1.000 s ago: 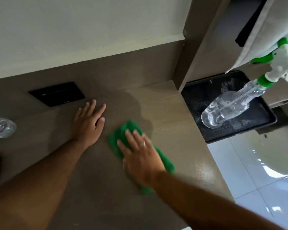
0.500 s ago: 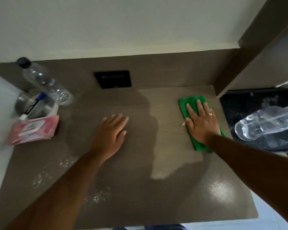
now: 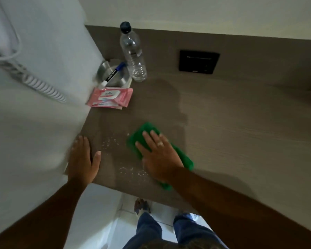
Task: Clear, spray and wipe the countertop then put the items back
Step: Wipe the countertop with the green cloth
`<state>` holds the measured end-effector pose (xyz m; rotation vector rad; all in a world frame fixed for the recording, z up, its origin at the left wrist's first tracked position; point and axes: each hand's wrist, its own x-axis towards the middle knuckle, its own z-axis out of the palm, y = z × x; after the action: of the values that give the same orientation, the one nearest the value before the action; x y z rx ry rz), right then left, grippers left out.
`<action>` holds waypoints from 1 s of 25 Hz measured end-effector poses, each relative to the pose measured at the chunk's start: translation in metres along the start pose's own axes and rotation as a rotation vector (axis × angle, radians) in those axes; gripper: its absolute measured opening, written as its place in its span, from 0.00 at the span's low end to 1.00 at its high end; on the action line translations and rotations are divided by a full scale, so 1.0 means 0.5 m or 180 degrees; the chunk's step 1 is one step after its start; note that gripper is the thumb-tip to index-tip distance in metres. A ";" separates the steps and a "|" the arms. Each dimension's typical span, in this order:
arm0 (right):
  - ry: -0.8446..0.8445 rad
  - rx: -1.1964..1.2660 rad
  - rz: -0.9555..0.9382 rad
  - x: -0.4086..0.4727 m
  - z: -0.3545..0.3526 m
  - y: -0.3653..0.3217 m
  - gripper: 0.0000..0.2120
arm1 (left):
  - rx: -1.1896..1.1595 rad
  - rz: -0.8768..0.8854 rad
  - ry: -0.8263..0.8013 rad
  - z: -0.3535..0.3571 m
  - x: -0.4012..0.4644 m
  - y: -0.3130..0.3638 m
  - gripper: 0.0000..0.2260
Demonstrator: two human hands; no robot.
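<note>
My right hand (image 3: pixel 159 158) lies flat on a green cloth (image 3: pixel 145 133), pressing it onto the brown countertop (image 3: pixel 232 132) near the front left. My left hand (image 3: pixel 83 157) rests palm down with fingers apart on the counter's front left corner, holding nothing. White spray droplets (image 3: pixel 111 141) speckle the surface between the two hands and along the front edge. At the back left corner stand a clear water bottle (image 3: pixel 133 54), a metal cup (image 3: pixel 113 72) holding a blue marker (image 3: pixel 113 73), and a pink wipes pack (image 3: pixel 110 97).
A white wall (image 3: pixel 43 69) with a coiled cord (image 3: pixel 41 85) borders the counter's left side. A black socket panel (image 3: pixel 198 62) sits in the brown backsplash. Below the front edge are white floor tiles (image 3: pixel 101 212) and my jeans (image 3: pixel 151 230).
My right hand has slid the green cloth from the right side of the counter to the front left. My left hand shifted to the left corner. The view swung left; the spray bottle is out of sight.
</note>
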<state>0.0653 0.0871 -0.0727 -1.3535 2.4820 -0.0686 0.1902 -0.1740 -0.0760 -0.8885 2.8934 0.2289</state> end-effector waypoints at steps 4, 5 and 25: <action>0.0116 -0.0070 0.0057 -0.183 0.036 0.104 0.28 | -0.0013 -0.0010 -0.0039 0.008 0.001 -0.006 0.33; 0.0176 -0.0106 0.0391 -0.214 0.031 0.157 0.29 | -0.0033 0.0010 -0.0025 0.010 0.002 -0.010 0.33; 0.0839 0.0231 0.2700 -0.282 0.091 -0.007 0.30 | 0.0026 0.0433 0.0198 0.003 -0.004 -0.015 0.30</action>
<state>0.1525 0.2065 -0.0802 -0.1893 3.0183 -0.1463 0.1964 -0.1789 -0.0783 -0.7106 3.0133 0.2039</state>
